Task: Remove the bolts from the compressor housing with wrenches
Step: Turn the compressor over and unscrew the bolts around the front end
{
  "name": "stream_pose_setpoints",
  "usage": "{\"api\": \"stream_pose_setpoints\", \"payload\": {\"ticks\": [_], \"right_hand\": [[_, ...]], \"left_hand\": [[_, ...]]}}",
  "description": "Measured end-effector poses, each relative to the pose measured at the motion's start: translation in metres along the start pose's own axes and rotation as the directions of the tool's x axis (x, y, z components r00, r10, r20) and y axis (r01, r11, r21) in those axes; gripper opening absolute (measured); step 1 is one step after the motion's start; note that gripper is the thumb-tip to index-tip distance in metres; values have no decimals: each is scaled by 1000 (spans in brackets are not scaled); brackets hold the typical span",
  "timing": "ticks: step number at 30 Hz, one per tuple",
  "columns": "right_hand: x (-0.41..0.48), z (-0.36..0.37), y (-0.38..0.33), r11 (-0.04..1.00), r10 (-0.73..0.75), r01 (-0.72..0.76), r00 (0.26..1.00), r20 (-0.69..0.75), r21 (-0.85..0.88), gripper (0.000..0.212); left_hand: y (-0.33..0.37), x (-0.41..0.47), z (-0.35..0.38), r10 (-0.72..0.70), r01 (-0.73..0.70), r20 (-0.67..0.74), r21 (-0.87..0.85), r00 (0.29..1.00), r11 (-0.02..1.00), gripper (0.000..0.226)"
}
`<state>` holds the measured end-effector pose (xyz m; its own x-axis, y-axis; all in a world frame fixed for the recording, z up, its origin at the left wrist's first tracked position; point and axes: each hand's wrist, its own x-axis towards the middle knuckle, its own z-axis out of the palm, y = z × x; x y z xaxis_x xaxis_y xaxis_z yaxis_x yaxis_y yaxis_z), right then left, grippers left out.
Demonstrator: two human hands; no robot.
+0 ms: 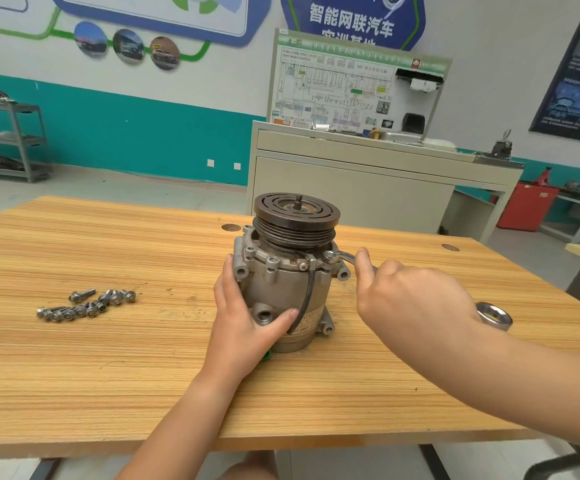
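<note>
Wood table [108,375]: teal-banded wall [126,133] behind.
Compressor [281,289]: mid-table, left grip [247,317] flat against its side.
Right grip [410,299]: curled round wrench [342,258], set on a rim bolt [330,253].

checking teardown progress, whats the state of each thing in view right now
compressor: upright on the table, pulley on top
wrench: head seated on the flange bolt
flange bolt: not yet out of the housing
loose bolts: removed, piled left of the compressor
left hand: pressed against the housing, steadying it
right hand: gripping the wrench handle
</note>
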<state>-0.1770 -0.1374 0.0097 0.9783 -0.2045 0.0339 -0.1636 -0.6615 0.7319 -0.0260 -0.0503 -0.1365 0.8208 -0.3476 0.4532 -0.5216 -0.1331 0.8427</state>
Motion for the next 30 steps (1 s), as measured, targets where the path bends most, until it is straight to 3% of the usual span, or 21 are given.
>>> {"api": "stream_pose_setpoints", "payload": {"ticks": [7, 11, 14, 22, 25, 26, 30], "right_hand": [[9, 21, 25, 993, -51, 33, 985, -163, -110, 61], [32, 56, 57, 999, -25, 6, 925, -380, -50, 48], [69, 82, 60, 977, 71, 84, 738, -671, 195, 24], [90, 83, 37, 753, 437, 154, 610, -661, 640, 19], [52, 71, 52, 544, 564, 176, 647, -512, 821, 33], [39, 67, 55, 558, 536, 153, 684, -495, 816, 36], [6, 59, 48, 824, 271, -51, 910, -315, 564, 35]], "left_hand": [[1, 0, -1, -2, 2, 9, -10, 1000, 1000, 121], [0, 0, -1, -7, 7, 11, -18, 1000, 1000, 122], [-1, 1, -2, -7, 7, 2, -12, 1000, 1000, 121], [-2, 0, -3, -3, 3, 2, 0, 1000, 1000, 121], [-2, 1, -2, -2, 2, 2, -3, 1000, 1000, 121], [-2, 1, -2, -5, 5, 3, -4, 1000, 1000, 121], [-1, 1, -2, -2, 2, 4, -4, 1000, 1000, 121]]}}
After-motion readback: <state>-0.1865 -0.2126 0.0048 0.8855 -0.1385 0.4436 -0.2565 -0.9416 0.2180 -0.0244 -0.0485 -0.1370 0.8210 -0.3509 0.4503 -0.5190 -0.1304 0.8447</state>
